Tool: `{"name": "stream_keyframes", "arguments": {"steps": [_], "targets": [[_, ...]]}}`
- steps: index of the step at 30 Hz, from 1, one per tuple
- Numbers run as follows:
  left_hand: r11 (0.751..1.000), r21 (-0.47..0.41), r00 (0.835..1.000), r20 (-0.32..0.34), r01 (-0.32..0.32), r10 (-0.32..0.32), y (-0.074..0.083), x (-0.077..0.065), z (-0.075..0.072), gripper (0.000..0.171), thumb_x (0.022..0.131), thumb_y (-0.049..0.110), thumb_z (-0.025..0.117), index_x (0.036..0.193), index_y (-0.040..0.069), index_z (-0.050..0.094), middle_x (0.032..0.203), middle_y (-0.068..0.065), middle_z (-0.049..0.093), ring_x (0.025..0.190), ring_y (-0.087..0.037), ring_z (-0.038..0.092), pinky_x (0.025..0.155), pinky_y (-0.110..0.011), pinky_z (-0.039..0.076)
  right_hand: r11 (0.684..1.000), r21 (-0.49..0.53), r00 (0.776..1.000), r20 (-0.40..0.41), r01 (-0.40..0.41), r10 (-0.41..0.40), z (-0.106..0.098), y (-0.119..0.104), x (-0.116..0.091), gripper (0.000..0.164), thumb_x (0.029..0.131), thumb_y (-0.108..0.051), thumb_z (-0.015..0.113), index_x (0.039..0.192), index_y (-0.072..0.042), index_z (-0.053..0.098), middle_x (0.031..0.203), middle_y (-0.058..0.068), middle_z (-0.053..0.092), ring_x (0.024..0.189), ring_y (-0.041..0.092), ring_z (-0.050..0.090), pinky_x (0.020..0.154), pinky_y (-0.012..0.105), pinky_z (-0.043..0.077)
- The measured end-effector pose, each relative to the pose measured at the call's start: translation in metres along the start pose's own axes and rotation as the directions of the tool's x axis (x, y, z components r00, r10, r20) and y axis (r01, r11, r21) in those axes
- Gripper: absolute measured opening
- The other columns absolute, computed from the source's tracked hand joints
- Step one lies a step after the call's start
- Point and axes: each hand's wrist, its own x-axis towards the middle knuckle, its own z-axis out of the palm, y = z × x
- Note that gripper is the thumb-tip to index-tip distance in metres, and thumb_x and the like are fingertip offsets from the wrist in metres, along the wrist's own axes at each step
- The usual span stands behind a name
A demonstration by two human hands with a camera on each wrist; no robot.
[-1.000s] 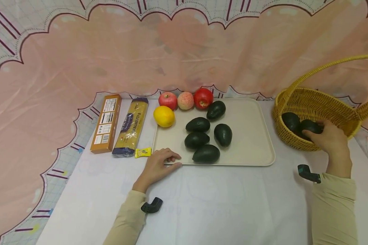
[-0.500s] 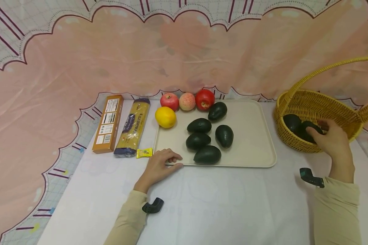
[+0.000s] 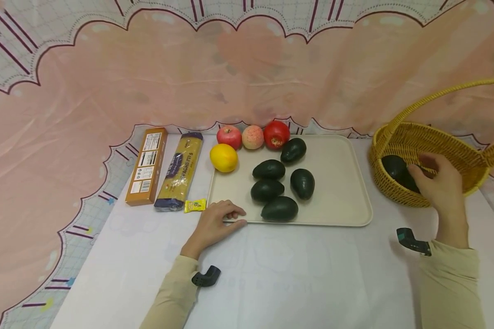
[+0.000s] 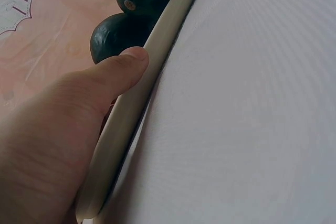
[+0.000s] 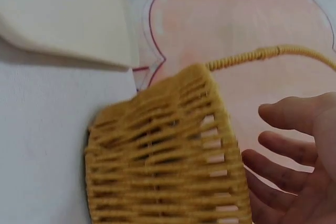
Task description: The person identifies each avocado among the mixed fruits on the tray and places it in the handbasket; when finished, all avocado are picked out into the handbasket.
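My right hand (image 3: pixel 444 185) is over the near side of a yellow wicker basket (image 3: pixel 434 137), its thumb and fingers spread apart with nothing between them. Inside the basket lie two dark green avocados, one at the left (image 3: pixel 393 165) and the other (image 3: pixel 410 182) partly hidden by the hand. The right wrist view shows the open fingers (image 5: pixel 286 148) beside the basket's woven wall (image 5: pixel 163 166). My left hand (image 3: pixel 214 224) rests loosely at the near left corner of a cream tray (image 3: pixel 341 187), with its thumb along the rim (image 4: pixel 126 114).
Several avocados (image 3: pixel 279 209) lie on the tray. A lemon (image 3: pixel 224 158), an apple (image 3: pixel 229 136), a peach (image 3: pixel 253 137) and a pomegranate (image 3: pixel 276 134) line its back left. Left of it are a spaghetti pack (image 3: pixel 180 171), a brown box (image 3: pixel 147 167) and a yellow sachet (image 3: pixel 195 205).
My right hand has let go of an avocado inside the basket and drawn slightly up from it. The left hand has stayed at the tray corner.
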Motion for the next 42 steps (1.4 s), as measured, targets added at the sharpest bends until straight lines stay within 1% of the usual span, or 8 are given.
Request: {"name": "stream_keyframes", "arguments": {"steps": [2,5,8,11,27,31,38,42], "targets": [[1.0,-0.001,1.0,0.001,0.001,-0.001,0.0,0.0,0.0,0.018,0.079,0.035,0.075,0.095,0.029,0.068,0.078,0.015,0.054,0.075,-0.002,0.046,0.069,-0.023,0.039,1.0,0.012,1.0,-0.023,0.003,-0.003,0.003,-0.004,-0.001,0.058,0.093,-0.04,0.05,0.138,-0.004,0.043,0.134,0.025,0.048,0.115,0.038,0.048,0.067,-0.002,0.03],[1.0,-0.003,1.0,0.004,0.005,-0.005,0.0,0.0,0.0,0.019,0.079,0.035,0.075,0.095,0.029,0.068,0.078,0.015,0.054,0.075,-0.002,0.046,0.069,-0.022,0.039,0.999,0.035,0.998,-0.056,0.018,-0.016,0.007,-0.009,-0.002,0.054,0.093,-0.038,0.053,0.135,-0.004,0.047,0.13,0.022,0.051,0.106,0.017,0.054,0.068,-0.003,0.032],[1.0,-0.005,1.0,0.004,0.009,-0.009,0.001,0.0,0.0,0.019,0.079,0.036,0.075,0.095,0.029,0.068,0.078,0.015,0.054,0.075,-0.003,0.046,0.069,-0.023,0.038,0.996,0.068,0.996,-0.075,0.054,-0.049,0.013,-0.015,-0.003,0.05,0.092,-0.035,0.055,0.131,-0.005,0.05,0.123,0.019,0.052,0.091,-0.007,0.048,0.071,-0.001,0.033],[1.0,-0.005,1.0,0.003,0.01,-0.01,0.001,-0.001,0.0,0.019,0.079,0.036,0.075,0.095,0.029,0.068,0.078,0.014,0.054,0.075,-0.003,0.046,0.069,-0.023,0.038,0.99,0.096,0.991,-0.093,0.107,-0.099,0.017,-0.023,-0.005,0.047,0.092,-0.032,0.057,0.129,-0.004,0.052,0.121,0.018,0.053,0.087,-0.016,0.04,0.075,0.002,0.033],[1.0,0.027,1.0,-0.006,-0.003,0.003,0.0,-0.001,0.0,0.018,0.079,0.036,0.075,0.094,0.029,0.068,0.078,0.014,0.054,0.074,-0.002,0.046,0.068,-0.023,0.038,0.913,0.185,0.931,-0.101,0.363,-0.35,0.055,-0.054,-0.012,0.037,0.089,-0.015,0.063,0.12,0.003,0.055,0.114,0.02,0.058,0.095,-0.01,0.045,0.077,0.004,0.036],[1.0,0.029,1.0,-0.01,-0.01,0.01,0.0,0.0,0.0,0.017,0.079,0.035,0.075,0.094,0.029,0.068,0.078,0.015,0.054,0.073,-0.002,0.046,0.068,-0.022,0.037,0.915,0.184,0.932,-0.036,0.36,-0.36,0.068,-0.062,-0.015,0.038,0.089,-0.017,0.064,0.121,0.001,0.054,0.117,0.019,0.058,0.1,0.006,0.052,0.078,0.006,0.037],[1.0,0.022,1.0,0.001,0.001,-0.001,0.0,0.0,-0.001,0.018,0.08,0.036,0.075,0.094,0.029,0.068,0.078,0.015,0.054,0.073,-0.002,0.046,0.068,-0.022,0.038,0.919,0.197,0.927,0.09,0.342,-0.365,0.099,-0.075,-0.021,0.042,0.092,-0.023,0.061,0.125,0.0,0.05,0.122,0.018,0.056,0.11,0.032,0.054,0.087,0.043,0.046],[1.0,0.019,1.0,0.001,-0.002,0.002,0.0,0.0,0.0,0.018,0.08,0.036,0.075,0.095,0.029,0.068,0.079,0.014,0.055,0.074,-0.002,0.046,0.068,-0.023,0.038,0.92,0.217,0.924,0.136,0.325,-0.359,0.116,-0.078,-0.026,0.044,0.093,-0.025,0.058,0.128,0.0,0.048,0.124,0.02,0.055,0.111,0.035,0.054,0.089,0.051,0.046]]}}
